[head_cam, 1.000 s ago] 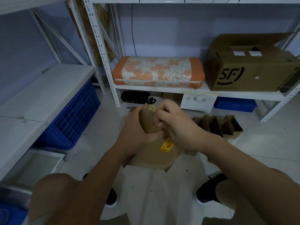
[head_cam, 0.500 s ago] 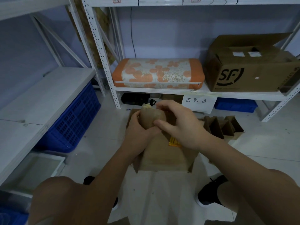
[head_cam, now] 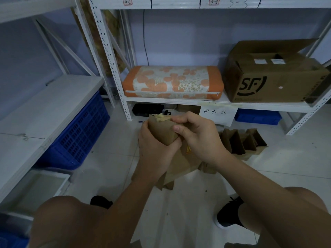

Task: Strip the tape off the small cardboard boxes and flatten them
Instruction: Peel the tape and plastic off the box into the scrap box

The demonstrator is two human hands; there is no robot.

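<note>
Head view, looking down at the floor before a white shelf (head_cam: 215,102). At the centre of the frame, both hands hold one small cardboard box (head_cam: 162,133) above the floor. The left hand (head_cam: 154,151) wraps its fingers round the lower left side of the box, with its thumb lying across the front face near the lower corner. The right hand (head_cam: 198,138) is curled over the box's upper right edge; its forefinger and thumb pinch at the top, just beside a crumpled strip of yellowish tape (head_cam: 162,118) that sticks up from the box's top edge. Whether the fingertips actually grip the tape cannot be told.

Below the hands, toward 6 o'clock, flattened cardboard (head_cam: 182,169) lies on the floor, bearing a yellow label partly hidden by the right hand. At 3 o'clock from the hands, a row of small folded boxes (head_cam: 241,142) stands on the floor. On the shelf, at 12 o'clock, lies an orange flowered cushion (head_cam: 172,81); at 2 o'clock stands a large open carton (head_cam: 272,77) printed "SF". A blue crate (head_cam: 80,133) sits at 9 o'clock beneath a side shelf.
</note>
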